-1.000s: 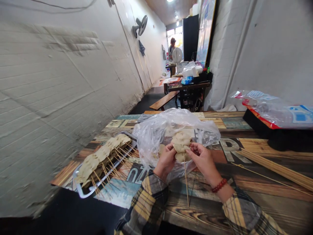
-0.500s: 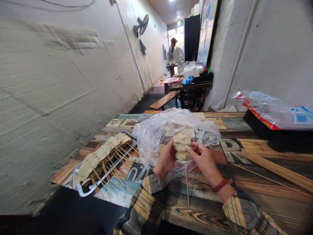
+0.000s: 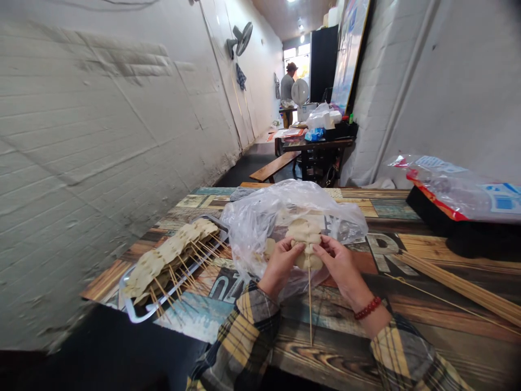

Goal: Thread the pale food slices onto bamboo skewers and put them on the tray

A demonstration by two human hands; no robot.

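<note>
Both my hands meet over the table in front of a crumpled clear plastic bag (image 3: pixel 260 220). My left hand (image 3: pixel 280 265) and my right hand (image 3: pixel 338 265) pinch pale folded food pieces (image 3: pixel 306 234) stacked on a thin wooden skewer (image 3: pixel 310 309). The skewer's bare end points down toward me. Fingers of both hands are closed on the lowest pieces. More pale pieces lie inside the bag behind my hands.
A metal tray (image 3: pixel 134 316) on the left holds several finished skewers (image 3: pixel 171 254). Loose bamboo sticks (image 3: pixel 459 282) lie on the right of the painted wooden table (image 3: pixel 407 336). A red-edged plastic packet (image 3: pixel 451 187) rests on something black. A person (image 3: pixel 288 87) stands far down the room.
The camera shifted slightly. My left fingers moved up onto the stacked pieces, and the stack sits a little straighter on the skewer.
</note>
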